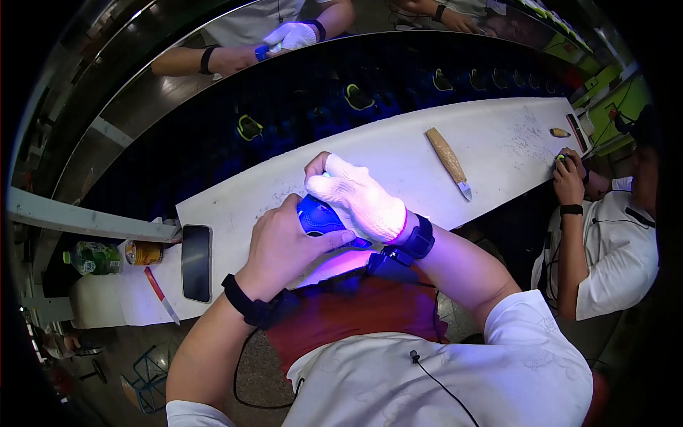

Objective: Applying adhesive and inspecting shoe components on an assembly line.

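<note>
The bare left hand (284,245) curls its fingers tightly around a small blue shoe-shaped piece (320,219), thumb pressed along its near side, while the right hand (356,199) in a white knitted cotton glove folds over the piece's far and right side, gripping it too; the piece sits between both hands, just above the near edge of the long white worktable (398,153). To the left on the table lie a black flat phone (196,262) and a red pencil (161,293), and well to the right, farther off, a wooden-handled knife (448,161).
</note>
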Action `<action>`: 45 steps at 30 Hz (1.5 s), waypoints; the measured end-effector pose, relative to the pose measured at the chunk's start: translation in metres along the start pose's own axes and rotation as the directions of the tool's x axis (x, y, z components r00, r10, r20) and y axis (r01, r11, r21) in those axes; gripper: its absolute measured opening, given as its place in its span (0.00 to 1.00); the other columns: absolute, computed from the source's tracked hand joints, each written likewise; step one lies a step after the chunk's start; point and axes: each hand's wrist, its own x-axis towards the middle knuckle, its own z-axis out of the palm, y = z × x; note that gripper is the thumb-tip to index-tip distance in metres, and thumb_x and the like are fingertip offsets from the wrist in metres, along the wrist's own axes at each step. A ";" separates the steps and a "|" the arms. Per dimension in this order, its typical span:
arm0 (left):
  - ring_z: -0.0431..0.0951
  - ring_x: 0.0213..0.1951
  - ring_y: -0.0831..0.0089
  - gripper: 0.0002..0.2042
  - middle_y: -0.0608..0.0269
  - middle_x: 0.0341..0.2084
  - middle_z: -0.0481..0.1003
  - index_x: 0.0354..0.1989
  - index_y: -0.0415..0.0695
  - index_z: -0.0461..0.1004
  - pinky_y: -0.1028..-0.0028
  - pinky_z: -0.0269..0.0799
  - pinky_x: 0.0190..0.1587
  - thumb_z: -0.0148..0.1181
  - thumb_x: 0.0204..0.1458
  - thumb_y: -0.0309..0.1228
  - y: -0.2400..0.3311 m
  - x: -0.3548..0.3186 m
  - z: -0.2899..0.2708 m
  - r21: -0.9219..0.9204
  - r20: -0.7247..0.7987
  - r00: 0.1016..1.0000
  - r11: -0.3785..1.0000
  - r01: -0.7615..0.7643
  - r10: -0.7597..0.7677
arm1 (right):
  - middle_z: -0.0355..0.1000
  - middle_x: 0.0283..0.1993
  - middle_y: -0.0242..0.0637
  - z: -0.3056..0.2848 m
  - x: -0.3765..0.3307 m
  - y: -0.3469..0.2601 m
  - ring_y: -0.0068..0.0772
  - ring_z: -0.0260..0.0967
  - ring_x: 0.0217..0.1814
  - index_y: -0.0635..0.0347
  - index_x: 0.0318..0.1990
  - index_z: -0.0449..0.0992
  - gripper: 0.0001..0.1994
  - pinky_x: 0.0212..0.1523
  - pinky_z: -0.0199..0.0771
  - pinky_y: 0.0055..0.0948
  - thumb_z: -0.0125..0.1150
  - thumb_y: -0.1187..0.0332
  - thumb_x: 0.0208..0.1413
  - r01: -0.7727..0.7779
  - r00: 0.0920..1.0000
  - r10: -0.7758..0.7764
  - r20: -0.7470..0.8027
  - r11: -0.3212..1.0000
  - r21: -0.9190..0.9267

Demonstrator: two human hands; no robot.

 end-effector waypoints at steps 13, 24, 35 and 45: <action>0.78 0.15 0.63 0.37 0.61 0.14 0.73 0.39 0.38 0.70 0.67 0.73 0.22 0.77 0.45 0.63 0.078 0.007 0.026 0.503 0.234 0.896 0.741 -0.444 0.378 | 0.71 0.55 0.37 -0.054 -0.066 0.000 0.29 0.67 0.59 0.64 0.65 0.71 0.30 0.65 0.67 0.32 0.41 0.44 0.77 0.231 0.972 -0.234 0.015 0.968 0.100; 0.84 0.49 0.55 0.30 0.55 0.60 0.78 0.61 0.45 0.77 0.63 0.82 0.47 0.72 0.50 0.45 0.051 -0.039 0.001 0.444 0.238 0.784 0.654 -0.612 0.573 | 0.67 0.74 0.57 -0.024 -0.148 0.000 0.69 0.63 0.76 0.66 0.73 0.66 0.39 0.75 0.64 0.55 0.65 0.50 0.60 0.358 0.904 -0.421 0.073 0.651 -0.669; 0.71 0.66 0.64 0.25 0.46 0.68 0.66 0.55 0.42 0.66 0.63 0.71 0.68 0.74 0.54 0.19 0.001 -0.105 0.042 -0.874 -0.019 0.939 0.462 0.152 -0.345 | 0.69 0.71 0.53 0.019 -0.106 0.031 0.56 0.70 0.72 0.62 0.73 0.64 0.44 0.69 0.70 0.53 0.77 0.58 0.50 0.347 0.913 -0.368 0.177 0.471 -0.811; 0.77 0.59 0.62 0.21 0.46 0.61 0.74 0.55 0.41 0.68 0.63 0.73 0.64 0.70 0.57 0.21 -0.024 -0.076 0.029 -0.741 -0.118 0.992 0.668 -0.064 -0.036 | 0.74 0.58 0.52 -0.021 -0.095 0.008 0.55 0.75 0.54 0.56 0.80 0.55 0.44 0.56 0.78 0.49 0.69 0.60 0.57 0.440 0.895 -0.211 0.392 0.279 -0.853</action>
